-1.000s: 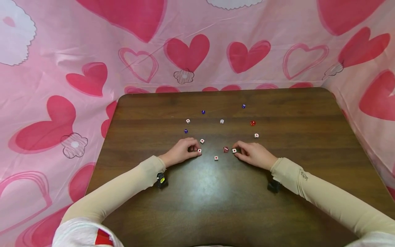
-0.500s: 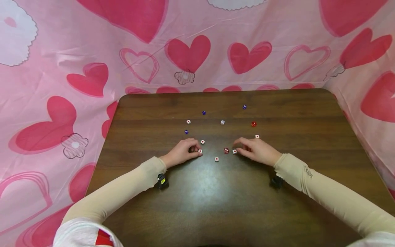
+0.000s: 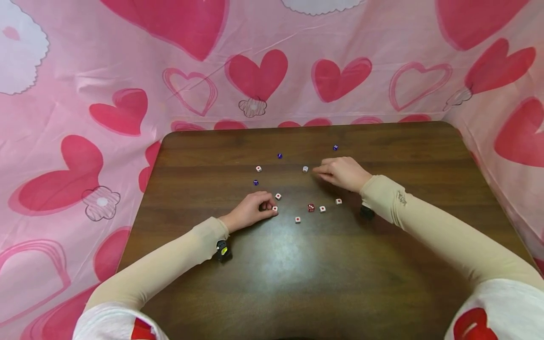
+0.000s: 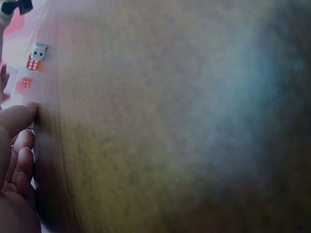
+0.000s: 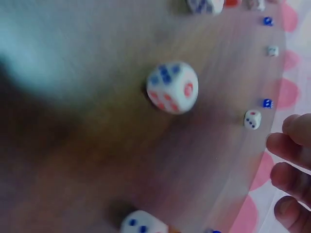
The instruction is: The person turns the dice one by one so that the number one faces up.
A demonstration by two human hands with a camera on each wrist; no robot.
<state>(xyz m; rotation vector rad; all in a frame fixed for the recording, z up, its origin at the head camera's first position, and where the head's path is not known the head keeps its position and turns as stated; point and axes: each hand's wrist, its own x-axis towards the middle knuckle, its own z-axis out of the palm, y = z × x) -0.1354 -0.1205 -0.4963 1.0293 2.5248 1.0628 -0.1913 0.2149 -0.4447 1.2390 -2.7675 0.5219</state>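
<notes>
My left hand (image 3: 251, 209) rests on the table and pinches a white die (image 3: 275, 208) between thumb and index finger. In the left wrist view the curled fingers (image 4: 24, 158) show, but not this die. My right hand (image 3: 345, 173) hovers over the right part of the table, its fingers loosely extended leftward. A white die (image 3: 305, 169) lies just off its fingertips. In the right wrist view the fingers (image 5: 286, 145) hold nothing. A red die seen earlier here is hidden by this hand in the head view. Between the hands sit a dark red die (image 3: 311, 208) and white dice (image 3: 322, 208).
Another white die (image 3: 338, 201) lies right of that row, one (image 3: 297, 220) nearer me, and one (image 3: 278, 196) above the left fingertips. Blue dice (image 3: 279, 156) and a white die (image 3: 259, 168) are spread farther back. Pink heart-patterned cloth (image 3: 297, 94) surrounds the brown table (image 3: 289, 283).
My right hand has moved away from me, over the red die. One white die at the right has shifted left and nearer to me. The left hand stays in place.
</notes>
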